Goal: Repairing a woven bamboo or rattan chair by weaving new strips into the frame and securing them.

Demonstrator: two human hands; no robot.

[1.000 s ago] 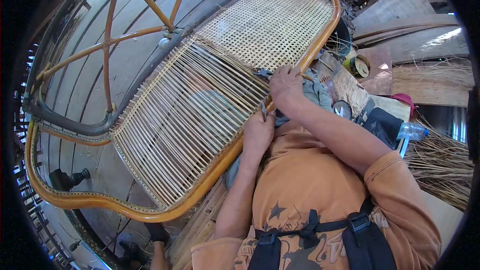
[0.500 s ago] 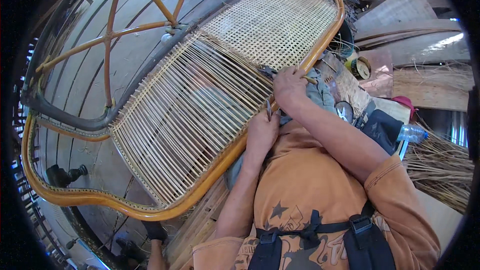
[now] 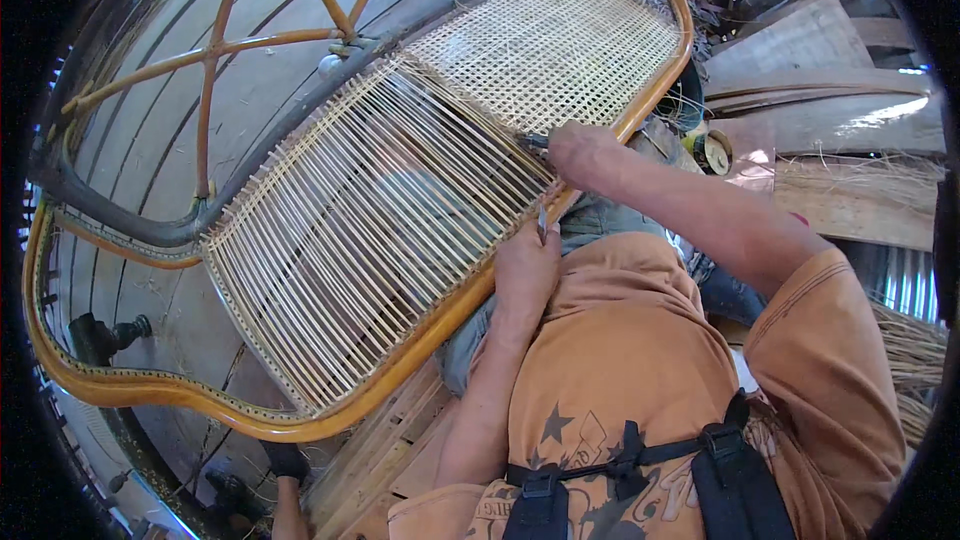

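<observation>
Compared with 1 s ago, we've barely moved: both hands sit at the same spot on the near rail of the chair frame [image 3: 640,110], at the line where the finished weave [image 3: 560,40] meets the open strands [image 3: 370,230]. The view has drifted a little, and the frame now sits lower and nearer.

Right hand [image 3: 580,152] is closed over a dark tool [image 3: 532,141], tip poking into the strands right at the weave edge. Same grip, same place as before.

Left hand [image 3: 525,270] is just below it on the rail, fingers pinched on a thin strip [image 3: 541,225] that stands up from them. It was already there 0.5 s ago.

Our read: no new row has gone in. We're still working 1 strand through at the weave edge, so progress holds at roughly 1 third woven and the rest only strung 1 way.

A tape roll [image 3: 712,150] lies just beyond the rail, untouched.
</observation>
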